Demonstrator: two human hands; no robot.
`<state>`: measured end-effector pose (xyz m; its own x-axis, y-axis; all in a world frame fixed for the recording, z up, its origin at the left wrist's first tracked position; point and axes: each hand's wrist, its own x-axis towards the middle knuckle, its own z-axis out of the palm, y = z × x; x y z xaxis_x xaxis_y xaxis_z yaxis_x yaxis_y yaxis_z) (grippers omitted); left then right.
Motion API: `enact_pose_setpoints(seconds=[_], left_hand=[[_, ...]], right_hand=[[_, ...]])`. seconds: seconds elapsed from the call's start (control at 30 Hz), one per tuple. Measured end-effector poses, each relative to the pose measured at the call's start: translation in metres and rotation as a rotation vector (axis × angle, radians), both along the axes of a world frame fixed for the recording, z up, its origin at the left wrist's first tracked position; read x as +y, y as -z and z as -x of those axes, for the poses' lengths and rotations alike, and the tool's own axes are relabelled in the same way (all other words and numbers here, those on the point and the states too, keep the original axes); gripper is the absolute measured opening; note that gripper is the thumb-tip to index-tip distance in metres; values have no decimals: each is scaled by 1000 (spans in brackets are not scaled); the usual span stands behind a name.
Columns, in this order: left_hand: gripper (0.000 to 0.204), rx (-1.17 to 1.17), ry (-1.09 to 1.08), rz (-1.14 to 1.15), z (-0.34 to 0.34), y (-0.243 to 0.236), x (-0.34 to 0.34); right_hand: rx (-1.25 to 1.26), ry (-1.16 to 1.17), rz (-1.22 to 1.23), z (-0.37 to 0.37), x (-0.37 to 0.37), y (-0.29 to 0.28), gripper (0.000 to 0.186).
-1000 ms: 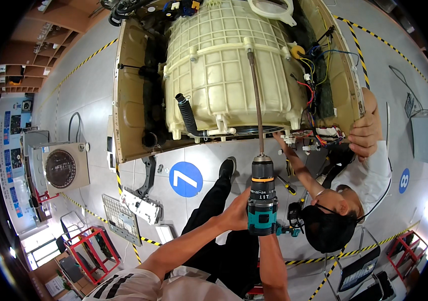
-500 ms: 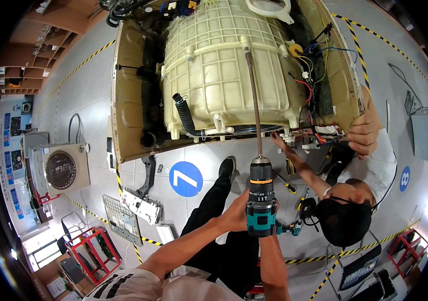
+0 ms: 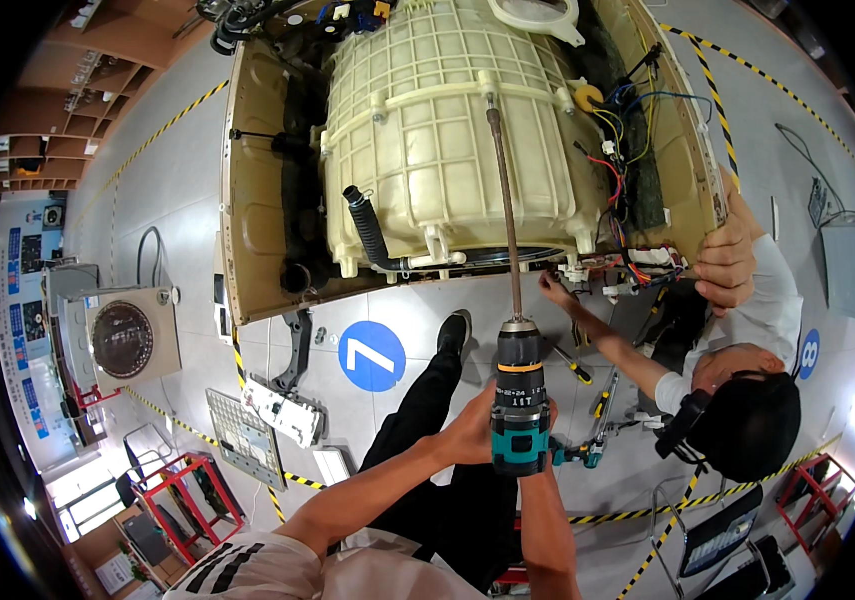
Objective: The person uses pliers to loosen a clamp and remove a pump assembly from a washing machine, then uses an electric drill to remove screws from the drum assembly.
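A teal and black cordless drill (image 3: 520, 420) is held upright in front of me. My left hand (image 3: 469, 425) is closed around its left side. My right hand (image 3: 553, 411) is mostly hidden behind the drill, its forearm running up to the grip from below. From the chuck a long rod-shaped driver bit (image 3: 508, 215) reaches to a screw (image 3: 490, 101) on the cream ribbed plastic washing machine tub (image 3: 427, 165). Its tip appears to meet the screw. The tub sits inside an open metal cabinet (image 3: 247, 220), with a black corrugated hose (image 3: 367, 228) at its lower left.
A co-worker at the right holds the cabinet edge with one hand (image 3: 727, 268); the other hand (image 3: 553, 286) is beneath it. Coloured wires (image 3: 619, 185) hang along the cabinet's right. A screwdriver (image 3: 577, 371), a perforated panel (image 3: 245, 435) and a white part (image 3: 285, 412) lie on the floor.
The co-worker's head and upper body have moved right, away from the drill. My hands and the drill have barely shifted.
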<state>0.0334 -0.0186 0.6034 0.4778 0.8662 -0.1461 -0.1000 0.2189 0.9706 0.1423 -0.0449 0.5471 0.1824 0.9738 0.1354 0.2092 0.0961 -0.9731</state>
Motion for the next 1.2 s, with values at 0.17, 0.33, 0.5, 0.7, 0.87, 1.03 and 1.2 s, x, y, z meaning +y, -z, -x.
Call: enact_pose_setpoints(seconds=[0.17, 0.33, 0.5, 0.7, 0.87, 1.03, 1.2], left_hand=[[88, 42, 136, -6, 10, -6, 4], [122, 209, 266, -125, 53, 12, 8], [95, 18, 4, 87, 57, 12, 51], [66, -379, -343, 529, 47, -16, 116], [61, -596, -442, 536, 36, -51, 146], [48, -820, -605, 635, 49, -56, 148], [32, -857, -634, 699, 53, -65, 138]], right_hand=[[327, -51, 416, -5, -29, 35, 10], [475, 1, 697, -14, -46, 47, 11], [364, 54, 744, -25, -67, 53, 13], [176, -71, 631, -34, -72, 11, 26], [1059, 118, 839, -63, -124, 0, 38], [401, -131, 720, -78, -154, -54, 31], [-89, -356, 324, -73, -134, -130, 18]])
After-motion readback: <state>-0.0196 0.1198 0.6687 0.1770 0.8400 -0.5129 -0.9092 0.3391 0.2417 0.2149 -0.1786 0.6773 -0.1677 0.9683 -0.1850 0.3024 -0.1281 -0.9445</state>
